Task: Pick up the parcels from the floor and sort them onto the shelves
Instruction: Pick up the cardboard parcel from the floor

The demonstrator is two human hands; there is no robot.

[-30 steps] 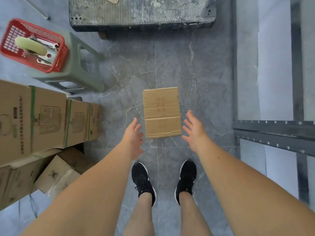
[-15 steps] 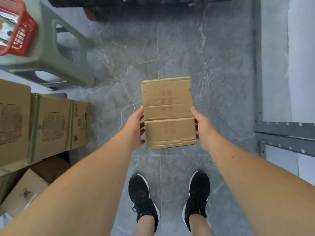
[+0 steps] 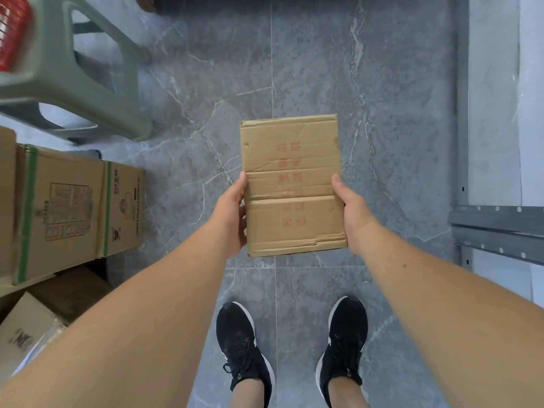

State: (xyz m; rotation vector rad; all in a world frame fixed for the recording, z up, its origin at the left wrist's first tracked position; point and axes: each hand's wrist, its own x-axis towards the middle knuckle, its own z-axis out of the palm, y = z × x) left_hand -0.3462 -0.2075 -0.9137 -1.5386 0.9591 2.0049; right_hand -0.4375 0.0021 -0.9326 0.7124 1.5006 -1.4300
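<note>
Parcel, the flat brown cardboard one, sits between your two hands above the grey marbled floor, roughly level, its long side running away from you. Your left hand presses against its left edge with the thumb lying along the top face, and your right hand clamps the right edge the same way; the fingers go underneath, out of sight. Faded red characters run down the middle of the top face, too washed out to read. Creases cross the cardboard, and the near edge is crumpled.

Going by size around you: the floor tiles fill most of the view, with a joint line running straight down the middle under the parcel. To your left stands a stack of large cartons bound with green strapping, printed with a boxed label and small columns of text you cannot make out at this blur; smaller cartons lie tipped below them. Beyond those is a grey-green plastic stool carrying a red basket at the frame's edge. To your right, the grey metal shelf rail with its row of rivets stands well apart from the parcel. Below, your black shoes are planted on either side of the tile joint.
</note>
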